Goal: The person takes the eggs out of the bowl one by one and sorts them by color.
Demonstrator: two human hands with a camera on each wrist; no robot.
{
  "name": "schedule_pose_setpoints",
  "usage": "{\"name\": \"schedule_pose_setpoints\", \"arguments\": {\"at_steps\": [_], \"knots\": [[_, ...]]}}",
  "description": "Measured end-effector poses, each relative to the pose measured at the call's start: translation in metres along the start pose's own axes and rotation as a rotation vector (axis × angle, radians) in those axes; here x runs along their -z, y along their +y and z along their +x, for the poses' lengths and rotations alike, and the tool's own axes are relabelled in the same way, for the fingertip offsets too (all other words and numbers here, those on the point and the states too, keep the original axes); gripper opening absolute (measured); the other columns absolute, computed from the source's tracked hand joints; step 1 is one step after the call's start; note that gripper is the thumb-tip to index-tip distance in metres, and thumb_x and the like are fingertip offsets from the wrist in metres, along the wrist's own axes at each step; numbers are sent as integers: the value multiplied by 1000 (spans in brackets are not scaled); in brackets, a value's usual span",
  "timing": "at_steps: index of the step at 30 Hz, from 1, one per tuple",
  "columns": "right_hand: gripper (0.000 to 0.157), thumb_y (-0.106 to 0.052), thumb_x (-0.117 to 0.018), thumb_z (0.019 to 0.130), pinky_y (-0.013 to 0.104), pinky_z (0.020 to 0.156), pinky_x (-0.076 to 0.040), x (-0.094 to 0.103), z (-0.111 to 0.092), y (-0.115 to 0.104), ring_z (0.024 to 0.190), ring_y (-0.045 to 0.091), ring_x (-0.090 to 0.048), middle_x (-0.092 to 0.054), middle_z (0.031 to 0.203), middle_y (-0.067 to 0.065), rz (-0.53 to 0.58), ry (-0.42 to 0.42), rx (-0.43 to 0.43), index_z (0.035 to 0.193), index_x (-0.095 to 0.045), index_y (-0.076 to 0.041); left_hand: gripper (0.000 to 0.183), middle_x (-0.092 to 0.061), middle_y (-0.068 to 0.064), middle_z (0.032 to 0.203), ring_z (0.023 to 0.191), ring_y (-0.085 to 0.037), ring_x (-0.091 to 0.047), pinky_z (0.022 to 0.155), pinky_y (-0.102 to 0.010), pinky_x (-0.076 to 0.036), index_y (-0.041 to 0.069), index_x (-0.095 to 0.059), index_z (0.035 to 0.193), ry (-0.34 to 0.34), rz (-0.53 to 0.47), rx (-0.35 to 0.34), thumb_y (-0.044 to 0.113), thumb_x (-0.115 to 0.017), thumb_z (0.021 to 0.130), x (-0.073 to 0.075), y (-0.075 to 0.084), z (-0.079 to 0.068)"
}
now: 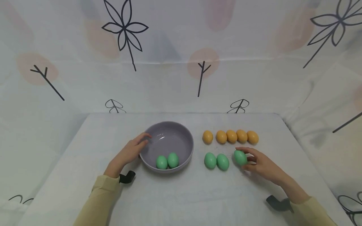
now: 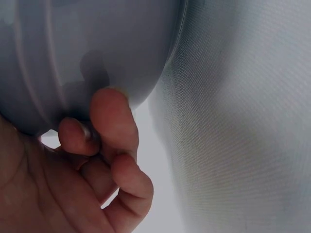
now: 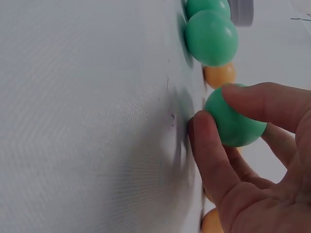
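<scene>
My left hand (image 1: 131, 152) grips the left side of a grey-purple bowl (image 1: 171, 142), with fingers over the rim. In the left wrist view, other curled fingers (image 2: 114, 119) rest against the bowl's outer wall (image 2: 116, 39). Two green eggs (image 1: 161, 162) lie inside the bowl near its front wall. On the right, my right hand (image 1: 264, 166) pinches another green egg (image 1: 239, 158) between thumb and fingers. The right wrist view shows this egg (image 3: 238, 126) close to the tabletop. Two more green eggs (image 1: 223, 162) sit side by side between the bowl and my right hand.
Behind the green eggs, several orange eggs (image 1: 232, 136) form a row, the leftmost orange egg (image 1: 207, 137) slightly apart. A white cloth covers the table (image 1: 175, 201). A patterned sheet (image 1: 169, 84) hangs behind it. Dark straps (image 1: 278, 204) hang at both wrists.
</scene>
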State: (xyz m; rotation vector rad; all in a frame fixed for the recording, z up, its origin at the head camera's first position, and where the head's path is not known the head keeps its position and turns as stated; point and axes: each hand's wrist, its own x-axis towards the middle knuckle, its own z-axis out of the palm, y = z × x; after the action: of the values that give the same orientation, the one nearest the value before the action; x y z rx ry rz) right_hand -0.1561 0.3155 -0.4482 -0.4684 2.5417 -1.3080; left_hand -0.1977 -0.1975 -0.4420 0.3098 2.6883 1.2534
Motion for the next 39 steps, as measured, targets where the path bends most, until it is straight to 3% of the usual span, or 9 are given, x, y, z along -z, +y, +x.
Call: {"name": "schedule_pose_setpoints", "arguments": {"at_steps": [4,7,14,19,30,39], "knots": [[62,-7,-78,84,30,85,-52,-1,2,1,114,37,-58,-52,140,16,-18,26,-2,140,-52,-7,31,-54,-20,129,72,-25,-54,62,-37,-46,25,-53,134,-1,-3,6,28,-42,106,0,0,0],[54,-8,-79,84,27,85,-51,-2,4,1,112,33,-59,-58,132,13,-41,46,1,134,-58,-6,32,-54,-21,129,71,-25,-54,62,-37,-46,24,-52,135,-4,0,7,29,-42,105,0,0,1],[52,-22,-78,88,38,83,-52,-6,7,-1,110,32,-61,-61,128,12,-103,58,-61,134,-58,-8,32,-53,-20,130,74,-25,-54,63,-37,-45,25,-52,135,-7,2,10,29,-42,105,0,1,0],[56,-32,-77,89,39,80,-52,-11,8,-5,106,30,-62,-63,124,12,-131,70,-94,135,-58,-7,32,-53,-20,130,73,-25,-54,62,-37,-46,25,-52,135,-6,-4,13,29,-41,106,0,1,0],[67,-26,-84,81,30,84,-52,-13,9,1,104,25,-59,-60,127,12,-149,37,21,137,-55,-4,32,-53,-20,130,75,-25,-55,63,-37,-46,24,-53,135,1,-7,13,29,-42,106,-1,1,0],[70,-29,-86,79,27,81,-51,-17,9,3,101,24,-59,-62,118,7,-167,70,24,137,-55,-4,33,-52,-20,132,74,-24,-54,61,-36,-46,23,-52,137,-2,-17,23,30,-40,106,-1,1,0]]}}
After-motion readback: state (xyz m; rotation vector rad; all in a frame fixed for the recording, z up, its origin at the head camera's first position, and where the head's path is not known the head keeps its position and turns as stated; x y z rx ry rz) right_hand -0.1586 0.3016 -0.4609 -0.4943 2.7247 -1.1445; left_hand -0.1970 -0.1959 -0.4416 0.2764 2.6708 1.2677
